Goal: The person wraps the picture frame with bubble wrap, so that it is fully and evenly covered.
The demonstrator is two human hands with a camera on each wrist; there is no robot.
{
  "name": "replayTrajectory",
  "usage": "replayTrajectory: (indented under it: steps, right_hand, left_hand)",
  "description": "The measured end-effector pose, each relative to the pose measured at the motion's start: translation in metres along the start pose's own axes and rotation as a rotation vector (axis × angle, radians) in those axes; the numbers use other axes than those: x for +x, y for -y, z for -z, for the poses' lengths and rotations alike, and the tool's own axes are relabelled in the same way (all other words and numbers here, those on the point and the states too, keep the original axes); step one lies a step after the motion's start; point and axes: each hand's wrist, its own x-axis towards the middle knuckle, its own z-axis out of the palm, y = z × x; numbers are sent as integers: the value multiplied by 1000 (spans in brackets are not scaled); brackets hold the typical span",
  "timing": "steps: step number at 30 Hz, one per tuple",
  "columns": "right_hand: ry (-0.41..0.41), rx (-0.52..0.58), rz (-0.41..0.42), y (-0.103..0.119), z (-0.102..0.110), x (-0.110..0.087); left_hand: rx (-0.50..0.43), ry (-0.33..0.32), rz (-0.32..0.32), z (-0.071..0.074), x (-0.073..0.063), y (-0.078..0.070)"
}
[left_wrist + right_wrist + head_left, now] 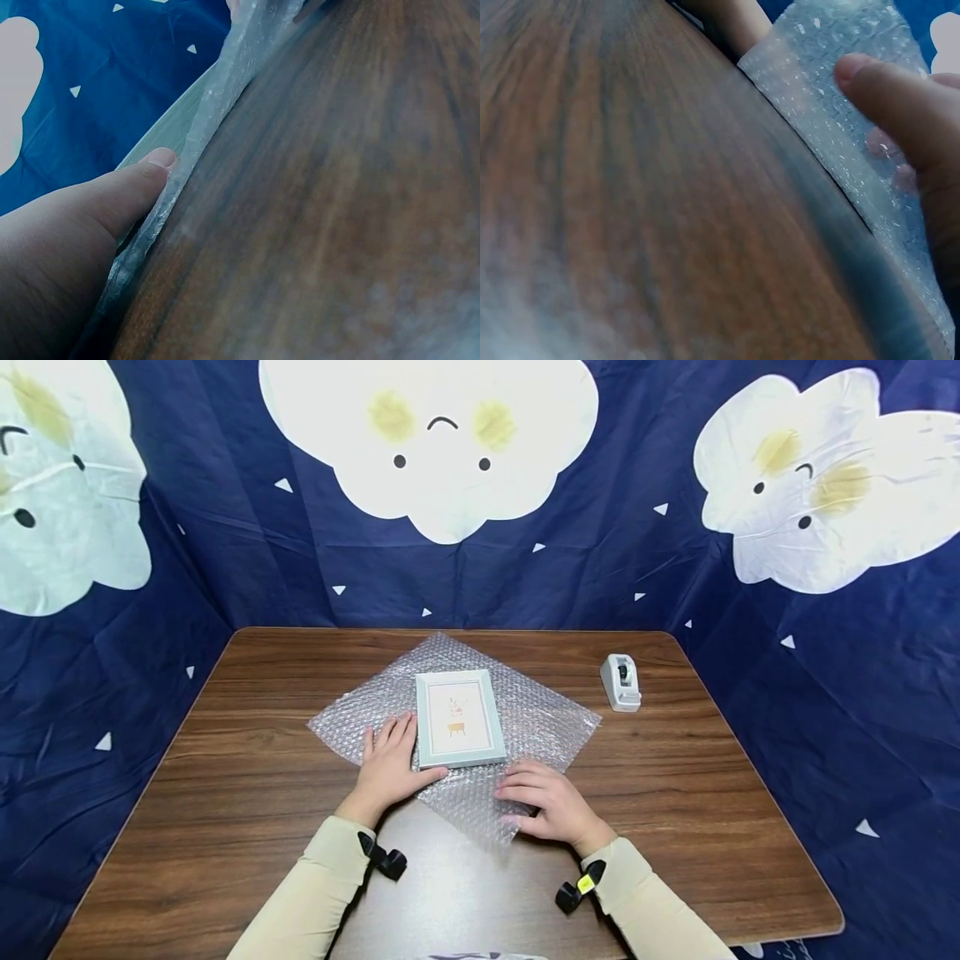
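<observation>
While picture frame (459, 718) lies face-up on bubble wrap (536, 718), you seem at start of wrapping. Left hand (388, 772), fingers extended, touches frame at eight o'clock; right hand (546, 802) at four o'clock, pinching wrap or only touching, cannot tell. Next move probably calls for folding wrap's five-o'clock corner over.

- Navy fabric backdrop (232, 552), creased, spans the top and both sides of the frame.
- White cloud prints with yellow cheeks: upper left (82, 518), top centre, upside down (450, 497), and upper right (832, 547).
- Small white triangles (103, 742) dot the fabric.
- Wood-grain table (255, 735), brown, round-cornered, fills the centre and bottom.
- Pale glare (442, 885) whitens its lower centre.
</observation>
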Motion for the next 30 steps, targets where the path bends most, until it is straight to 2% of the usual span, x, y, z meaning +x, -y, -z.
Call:
replayTrajectory:
  steps: [8, 15, 22, 30]
  right_hand:
    - [-108, 70, 62, 3, 3, 7]
    - [-181, 111, 91, 4, 1, 12]
    - [-251, 134, 64, 2, 2, 23]
    - [-264, 161, -12, -2, 7, 37]
  left_hand:
    - [-6, -1, 6, 1, -1, -1]
    - [-59, -11, 5, 5, -4, -3]
    - [-82, -20, 22, 7, -4, -3]
    - [-88, -19, 22, 7, -4, -3]
